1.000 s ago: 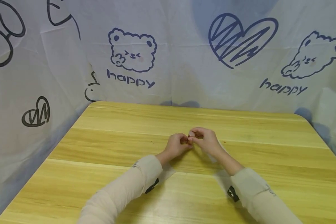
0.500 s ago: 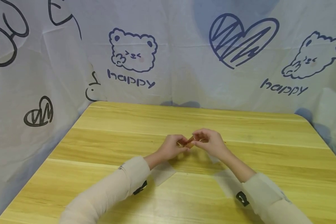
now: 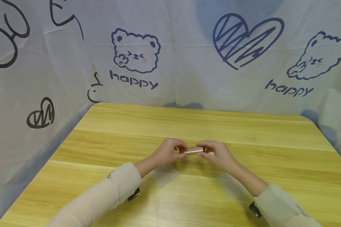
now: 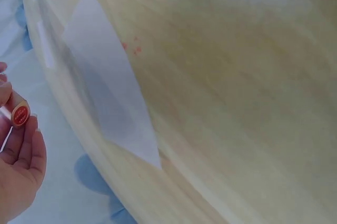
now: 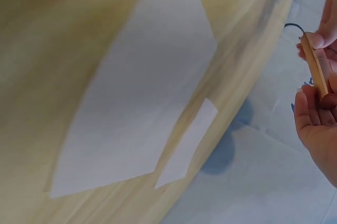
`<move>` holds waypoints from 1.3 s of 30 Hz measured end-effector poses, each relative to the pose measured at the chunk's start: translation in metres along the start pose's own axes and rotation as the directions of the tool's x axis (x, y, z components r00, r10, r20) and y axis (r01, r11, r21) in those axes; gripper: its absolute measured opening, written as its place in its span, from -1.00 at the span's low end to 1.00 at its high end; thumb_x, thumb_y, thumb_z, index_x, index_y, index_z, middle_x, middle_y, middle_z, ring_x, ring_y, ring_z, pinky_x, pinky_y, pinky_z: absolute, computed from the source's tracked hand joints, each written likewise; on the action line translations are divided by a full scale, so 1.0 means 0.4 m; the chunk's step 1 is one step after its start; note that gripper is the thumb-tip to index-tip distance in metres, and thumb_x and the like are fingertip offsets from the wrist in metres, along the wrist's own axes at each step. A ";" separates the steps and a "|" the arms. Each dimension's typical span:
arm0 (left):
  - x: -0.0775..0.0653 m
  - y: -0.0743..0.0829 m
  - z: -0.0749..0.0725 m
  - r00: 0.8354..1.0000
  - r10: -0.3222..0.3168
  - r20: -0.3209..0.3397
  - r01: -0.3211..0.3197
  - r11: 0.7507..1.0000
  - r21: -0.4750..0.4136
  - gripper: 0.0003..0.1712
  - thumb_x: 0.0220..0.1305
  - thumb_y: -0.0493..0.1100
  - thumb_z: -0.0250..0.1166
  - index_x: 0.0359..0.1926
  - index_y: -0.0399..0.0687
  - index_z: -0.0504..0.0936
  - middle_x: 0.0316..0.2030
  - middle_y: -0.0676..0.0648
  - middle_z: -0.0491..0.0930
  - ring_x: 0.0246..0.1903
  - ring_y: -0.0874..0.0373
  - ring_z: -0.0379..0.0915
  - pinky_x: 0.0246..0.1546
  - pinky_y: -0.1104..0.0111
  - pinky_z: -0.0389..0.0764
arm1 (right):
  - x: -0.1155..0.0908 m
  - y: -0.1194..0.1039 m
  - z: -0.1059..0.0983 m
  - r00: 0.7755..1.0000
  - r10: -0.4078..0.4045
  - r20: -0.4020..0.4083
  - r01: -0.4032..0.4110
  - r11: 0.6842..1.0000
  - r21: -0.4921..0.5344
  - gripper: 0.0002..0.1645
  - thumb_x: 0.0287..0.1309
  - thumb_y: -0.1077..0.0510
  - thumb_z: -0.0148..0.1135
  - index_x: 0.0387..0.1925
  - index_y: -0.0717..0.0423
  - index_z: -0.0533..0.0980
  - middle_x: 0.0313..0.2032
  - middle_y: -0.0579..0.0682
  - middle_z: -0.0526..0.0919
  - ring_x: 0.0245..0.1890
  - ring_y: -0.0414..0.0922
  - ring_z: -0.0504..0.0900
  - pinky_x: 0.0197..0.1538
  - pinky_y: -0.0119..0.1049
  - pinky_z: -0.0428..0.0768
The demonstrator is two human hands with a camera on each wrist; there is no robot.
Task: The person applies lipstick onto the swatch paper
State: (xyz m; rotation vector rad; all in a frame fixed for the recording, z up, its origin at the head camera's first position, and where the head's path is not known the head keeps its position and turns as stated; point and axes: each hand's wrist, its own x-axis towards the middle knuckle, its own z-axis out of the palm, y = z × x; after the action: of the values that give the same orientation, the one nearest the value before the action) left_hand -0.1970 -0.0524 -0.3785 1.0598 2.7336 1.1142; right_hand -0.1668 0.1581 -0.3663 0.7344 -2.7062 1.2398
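Note:
Both hands hold a small copper-coloured bar (image 3: 194, 150) level above the middle of the table. My left hand (image 3: 167, 152) pinches its left end between thumb and fingers. At the other end my right hand (image 3: 220, 154) does the same. In the left wrist view the end of the bar (image 4: 21, 114) shows a red oval face with a gold edge and pale lettering too small to read. The right wrist view shows its long orange-gold side (image 5: 315, 69), partly covered by fingers.
On the wooden table (image 3: 125, 123) lie white paper pieces, one near the left forearm (image 3: 165, 176) and another near the right forearm (image 3: 231, 186). Small red marks (image 4: 137, 49) dot the table beside a paper. A white cloth with drawings (image 3: 184, 75) hangs behind the far edge.
Both hands have come slightly nearer and moved apart. The bar, mostly hidden between the fingers and then tilted, now lies level and shows its long side.

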 end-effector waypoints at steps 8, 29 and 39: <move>-0.022 0.019 -0.009 0.999 0.039 0.018 -0.039 0.998 0.040 -0.78 0.05 -0.22 0.39 -0.24 -0.21 0.68 -0.32 -0.08 0.69 -0.34 0.18 0.57 -0.30 0.43 0.60 | -0.028 0.001 0.006 0.999 -0.045 0.017 0.045 0.999 -0.008 -0.68 0.02 0.34 0.28 -0.13 0.39 0.55 -0.20 0.23 0.68 -0.35 -0.07 0.64 -0.29 -0.44 0.63; -0.036 0.043 -0.014 0.991 0.109 0.081 -0.115 0.990 0.082 -0.78 0.04 -0.24 0.39 -0.26 -0.27 0.68 -0.34 -0.13 0.69 -0.38 0.16 0.59 -0.36 0.35 0.65 | -0.043 0.000 0.025 0.996 -0.078 0.039 0.079 0.996 -0.037 -0.69 -0.03 0.23 0.36 -0.22 0.33 0.60 -0.30 0.14 0.70 -0.43 -0.24 0.56 -0.42 -0.49 0.55; -0.041 0.048 -0.014 0.986 0.114 0.118 -0.126 0.987 0.097 -0.76 0.05 -0.23 0.38 -0.25 -0.27 0.68 -0.35 -0.13 0.68 -0.37 0.16 0.59 -0.39 0.62 0.55 | -0.042 0.004 0.032 0.991 -0.118 0.063 0.121 0.991 -0.052 -0.81 -0.03 0.26 0.35 -0.32 0.27 0.62 -0.43 0.05 0.69 -0.49 -0.34 0.49 -0.47 -0.50 0.52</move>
State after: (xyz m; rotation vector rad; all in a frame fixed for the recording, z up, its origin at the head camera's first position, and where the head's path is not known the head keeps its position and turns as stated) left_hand -0.1745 -0.0555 -0.3662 1.2747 2.6973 0.9010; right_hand -0.1510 0.1563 -0.3802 0.9261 -2.6861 1.1290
